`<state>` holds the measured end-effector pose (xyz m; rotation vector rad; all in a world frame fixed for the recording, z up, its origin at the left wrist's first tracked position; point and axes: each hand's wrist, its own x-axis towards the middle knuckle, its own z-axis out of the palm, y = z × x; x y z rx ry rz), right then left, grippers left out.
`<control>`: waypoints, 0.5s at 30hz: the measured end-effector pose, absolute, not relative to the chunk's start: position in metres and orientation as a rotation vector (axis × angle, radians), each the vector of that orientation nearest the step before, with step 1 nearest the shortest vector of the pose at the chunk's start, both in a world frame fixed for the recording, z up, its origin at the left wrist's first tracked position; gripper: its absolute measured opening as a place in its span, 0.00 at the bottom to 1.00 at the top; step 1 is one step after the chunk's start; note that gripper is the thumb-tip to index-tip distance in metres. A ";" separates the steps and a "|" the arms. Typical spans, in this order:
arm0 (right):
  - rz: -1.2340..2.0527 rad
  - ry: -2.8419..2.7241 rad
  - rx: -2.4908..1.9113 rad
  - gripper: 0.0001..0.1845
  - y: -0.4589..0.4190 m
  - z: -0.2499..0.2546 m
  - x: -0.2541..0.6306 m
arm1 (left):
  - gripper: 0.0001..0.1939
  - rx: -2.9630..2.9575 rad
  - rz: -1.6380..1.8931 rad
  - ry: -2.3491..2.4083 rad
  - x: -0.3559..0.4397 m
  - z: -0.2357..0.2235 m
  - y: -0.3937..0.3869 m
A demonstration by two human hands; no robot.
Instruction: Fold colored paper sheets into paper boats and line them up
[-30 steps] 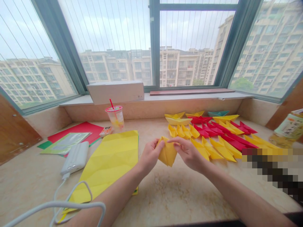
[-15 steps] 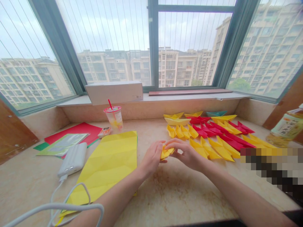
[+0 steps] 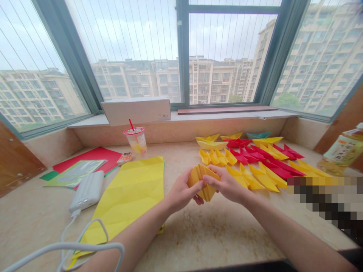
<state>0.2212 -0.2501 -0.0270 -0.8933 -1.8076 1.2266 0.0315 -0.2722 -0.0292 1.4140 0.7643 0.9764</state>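
Between my two hands is a folded yellow paper [image 3: 209, 192], held up above the counter with its creased, pointed faces turned toward me. My left hand [image 3: 183, 190] grips its left side, thumb across the front and fingers behind. On the other side my right hand [image 3: 227, 183] pinches it, the thumb pressing near the middle beside the left thumb. Some fingertips are hidden behind the paper. Just past my right hand stand rows of folded paper boats, among them yellow boats [image 3: 266, 177] and red boats [image 3: 249, 154]. Left of my hands lies a creased yellow sheet [image 3: 133, 196].
A white power bank [image 3: 87, 190] with a looping white cable [image 3: 70, 246] lies at left, near red paper sheets [image 3: 90, 158]. Behind them stand a plastic cup [image 3: 136, 141] with a straw and a white box [image 3: 136, 112] on the sill. A bottle [image 3: 344, 147] stands far right.
The folded yellow paper has been turned and spread, so more of its creased face shows. Both thumbs have come to its front. The things on the counter stay put.
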 end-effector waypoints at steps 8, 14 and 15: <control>1.080 -1.703 -0.848 0.17 -0.248 -0.025 0.220 | 0.23 1.315 1.078 0.759 0.035 -0.024 -0.273; 1.090 -1.566 -0.825 0.17 -0.246 -0.025 0.219 | 0.20 1.221 1.168 0.693 0.033 -0.028 -0.270; 1.080 -1.540 -0.812 0.17 -0.245 -0.025 0.219 | 0.19 1.203 1.194 0.678 0.032 -0.029 -0.269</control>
